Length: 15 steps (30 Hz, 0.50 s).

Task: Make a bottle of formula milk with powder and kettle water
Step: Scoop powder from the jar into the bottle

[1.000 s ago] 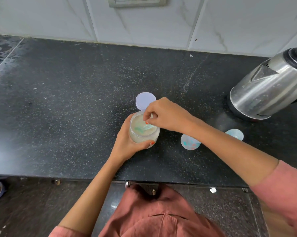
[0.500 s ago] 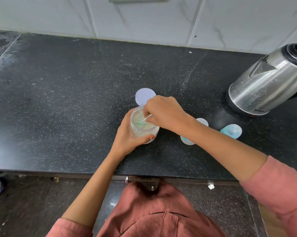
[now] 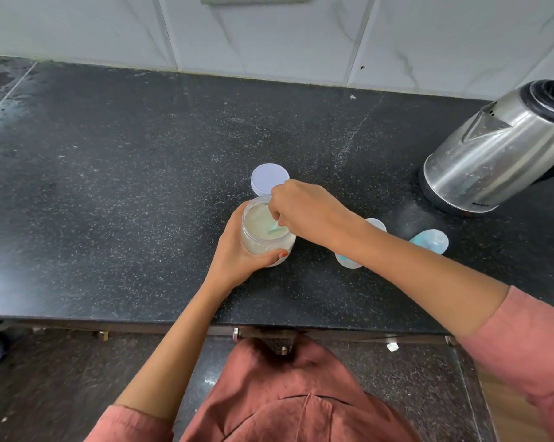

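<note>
A clear jar of pale formula powder (image 3: 263, 237) stands on the black counter (image 3: 125, 186), and my left hand (image 3: 237, 256) grips its side. Over the jar's mouth, my right hand (image 3: 304, 212) pinches the handle of a small teal scoop (image 3: 274, 228) that dips into the powder. The jar's white lid (image 3: 267, 178) lies flat just behind it. A clear baby bottle (image 3: 349, 261) stands to the right, mostly hidden by my right forearm. Its teal-tinted cap with the teat (image 3: 430, 240) sits further right. A steel kettle (image 3: 499, 154) stands at the far right.
A white tiled wall (image 3: 269, 33) runs along the back of the counter. The counter's front edge (image 3: 109, 320) lies close to my body. At the far left the counter surface looks wet (image 3: 1, 90).
My right hand has moved the scoop deeper into the jar and shifted slightly over its mouth. The left hand keeps hold of the jar; the camera has tilted a little.
</note>
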Available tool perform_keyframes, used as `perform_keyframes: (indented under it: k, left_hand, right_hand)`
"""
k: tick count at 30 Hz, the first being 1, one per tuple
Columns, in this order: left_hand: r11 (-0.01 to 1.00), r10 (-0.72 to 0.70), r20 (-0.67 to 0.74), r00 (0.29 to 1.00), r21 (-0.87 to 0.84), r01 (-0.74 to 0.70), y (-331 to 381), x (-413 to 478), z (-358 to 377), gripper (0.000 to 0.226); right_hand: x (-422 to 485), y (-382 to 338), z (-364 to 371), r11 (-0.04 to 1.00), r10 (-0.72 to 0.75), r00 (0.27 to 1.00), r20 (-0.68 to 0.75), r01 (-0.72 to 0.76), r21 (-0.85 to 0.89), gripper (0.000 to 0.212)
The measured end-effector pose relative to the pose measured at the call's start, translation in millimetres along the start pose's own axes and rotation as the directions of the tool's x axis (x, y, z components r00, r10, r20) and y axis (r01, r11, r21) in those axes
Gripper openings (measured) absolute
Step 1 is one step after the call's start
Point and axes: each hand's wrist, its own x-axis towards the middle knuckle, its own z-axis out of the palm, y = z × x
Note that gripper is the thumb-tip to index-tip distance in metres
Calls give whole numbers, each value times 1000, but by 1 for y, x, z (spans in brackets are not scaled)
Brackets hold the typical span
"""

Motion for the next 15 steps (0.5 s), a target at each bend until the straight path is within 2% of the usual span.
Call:
perform_keyframes:
  k: [7,15]
  left_hand:
    - [1000,-9,4,1000,8,9,-1,1,0,77]
    - [1000,-24,-1,1000,4,24,-1,0,0,77]
  right_hand:
    - [-2,-2,-8,998,-42,993,110,36,54,20]
    - [4,-2,-7,997,-35,998,58,31,73,16]
